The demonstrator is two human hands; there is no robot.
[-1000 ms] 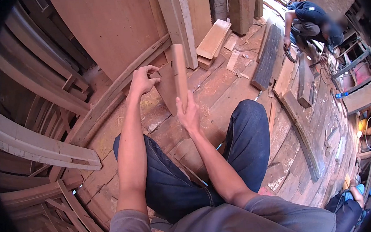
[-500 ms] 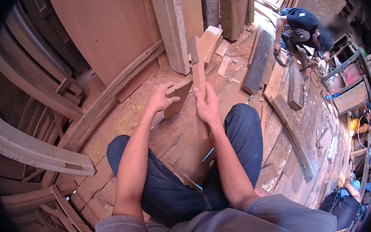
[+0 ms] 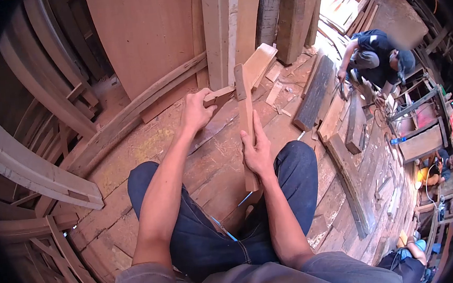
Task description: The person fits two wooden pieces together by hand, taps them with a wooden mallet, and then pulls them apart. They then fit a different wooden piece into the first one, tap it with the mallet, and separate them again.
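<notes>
My left hand (image 3: 197, 111) is closed on the near end of a short, flat wooden board (image 3: 219, 93), whose narrow edge faces up. Its far end meets or overlaps a longer wooden bar (image 3: 246, 113) standing between my knees. Around the lower part of that bar my right hand (image 3: 258, 148) is closed, thumb on the left side and fingers along the right. A darker patch of wood shows at the bar's top end. Below it, two thin blue strips (image 3: 225, 229) show between my legs.
Plank flooring (image 3: 137, 223) with shavings lies under me. Curved timbers (image 3: 42, 161) stack at left, and upright boards (image 3: 144, 41) stand ahead. A dark beam (image 3: 314, 94) and offcuts lie at right. Beyond them a person (image 3: 374, 58) crouches over wood; other people sit farther right.
The board in my left hand has turned from showing its broad face to showing mostly its edge. The bar in my right hand sits lower in view. The whole view has shifted slightly.
</notes>
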